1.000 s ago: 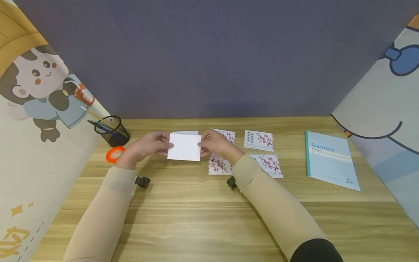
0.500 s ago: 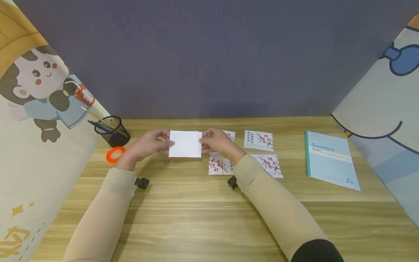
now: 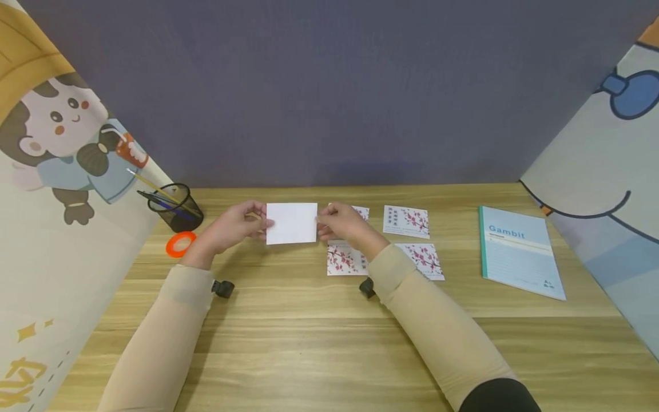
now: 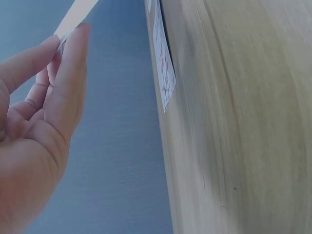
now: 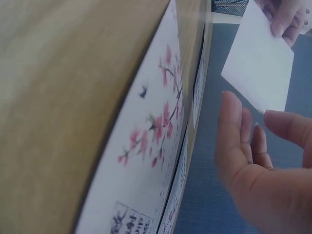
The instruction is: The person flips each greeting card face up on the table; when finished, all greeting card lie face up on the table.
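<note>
In the head view a blank white card (image 3: 291,224) is held up above the table. My left hand (image 3: 239,227) pinches its left edge; in the left wrist view the thumb and fingers (image 4: 73,73) close on the card (image 4: 74,17). My right hand (image 3: 344,224) is at the card's right edge. In the right wrist view the right hand's fingers (image 5: 230,126) are spread apart from the thumb, whose tip is at the card's lower edge. Blossom-printed cards lie under and beside the right arm, among them a card (image 3: 407,221) with dark characters; one (image 3: 346,258) is partly covered.
A light blue notebook (image 3: 522,252) lies at the right. On the left stand a black mesh pen cup (image 3: 177,209) with pens and an orange ring (image 3: 172,245) beside it. A dark partition (image 3: 329,91) rises behind the wooden table (image 3: 298,343).
The white card has moved up and away slightly, covering the card that showed behind it. My right hand's fingers have eased off the card's right edge.
</note>
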A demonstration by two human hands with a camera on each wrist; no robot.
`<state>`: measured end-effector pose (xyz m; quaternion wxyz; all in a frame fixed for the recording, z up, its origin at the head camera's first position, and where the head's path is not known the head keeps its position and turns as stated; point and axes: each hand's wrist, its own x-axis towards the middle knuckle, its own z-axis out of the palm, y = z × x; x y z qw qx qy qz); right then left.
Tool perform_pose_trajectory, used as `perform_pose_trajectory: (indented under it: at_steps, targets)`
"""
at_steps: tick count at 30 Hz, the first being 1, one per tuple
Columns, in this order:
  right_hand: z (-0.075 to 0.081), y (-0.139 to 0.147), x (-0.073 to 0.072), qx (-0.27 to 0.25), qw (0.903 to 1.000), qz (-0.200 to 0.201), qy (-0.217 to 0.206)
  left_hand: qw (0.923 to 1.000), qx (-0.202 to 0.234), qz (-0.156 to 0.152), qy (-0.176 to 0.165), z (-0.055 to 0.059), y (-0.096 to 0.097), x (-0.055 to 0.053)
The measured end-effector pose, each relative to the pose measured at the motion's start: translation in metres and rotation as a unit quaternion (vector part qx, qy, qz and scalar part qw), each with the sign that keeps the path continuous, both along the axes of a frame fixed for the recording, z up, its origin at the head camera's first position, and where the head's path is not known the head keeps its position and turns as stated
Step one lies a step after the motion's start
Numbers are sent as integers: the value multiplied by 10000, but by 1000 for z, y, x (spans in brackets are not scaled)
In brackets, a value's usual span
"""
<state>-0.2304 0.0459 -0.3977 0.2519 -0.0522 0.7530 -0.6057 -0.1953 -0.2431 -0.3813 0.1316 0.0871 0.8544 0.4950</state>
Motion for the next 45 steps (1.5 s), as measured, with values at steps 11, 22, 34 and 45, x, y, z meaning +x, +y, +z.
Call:
perform_pose_trajectory:
  at_steps: [11,22,34,45]
  targets:
    - [-4,1,1,98,9999,37,52,9997,-110,174,127,1,2,2]
    - [-7,2,0,-181,9998,81,-96,9981,-84,274,545,4,7,5]
    - [-4,3,1,-651,9970,-8,-407,9922,-515,96,1130,3,5,8]
    - [-5,3,-3,-782,9952,-5,-596,9896,-361,-196,1380,3,7,7]
